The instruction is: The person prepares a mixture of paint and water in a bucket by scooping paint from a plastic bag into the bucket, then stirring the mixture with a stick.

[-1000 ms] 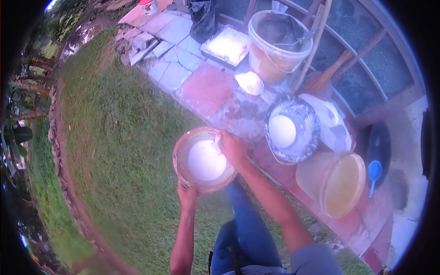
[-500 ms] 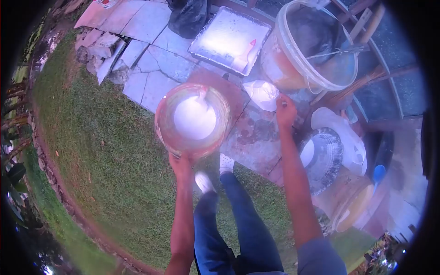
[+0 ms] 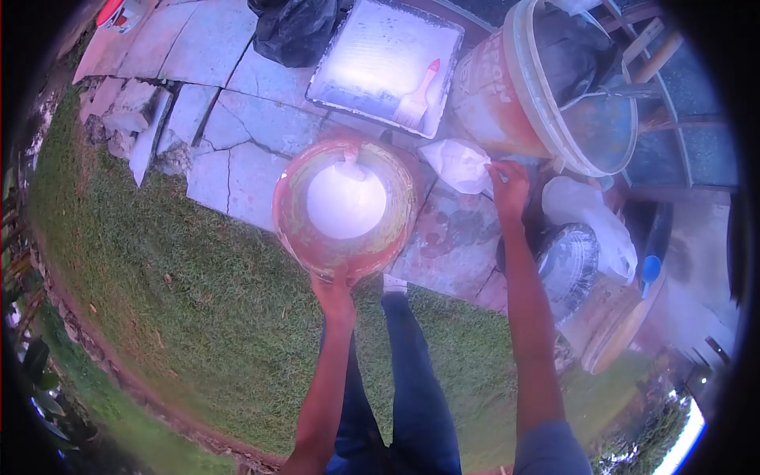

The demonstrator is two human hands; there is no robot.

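Observation:
My left hand (image 3: 336,294) grips the near rim of a round reddish basin (image 3: 404,198), which holds white material (image 3: 347,199). Something pale rests at the basin's far inner side. My right hand (image 3: 507,184) pinches the edge of a white plastic bag (image 3: 459,165) to the right of the basin. Beyond them lies a black-edged tray (image 3: 380,55) coated in white, with a red-tipped brush (image 3: 418,96) in it.
A large bucket (image 3: 495,91) stands at the back right. A black bag (image 3: 293,30) is behind the paving. At right are a round dark-rimmed dish (image 3: 571,267), a white bag (image 3: 590,218) and a blue spoon (image 3: 651,271). Broken slabs (image 3: 131,115) border the grass.
The view has shifted, and the basin now appears larger and slightly to the right. My left hand still holds it, and my right hand still pinches the white bag.

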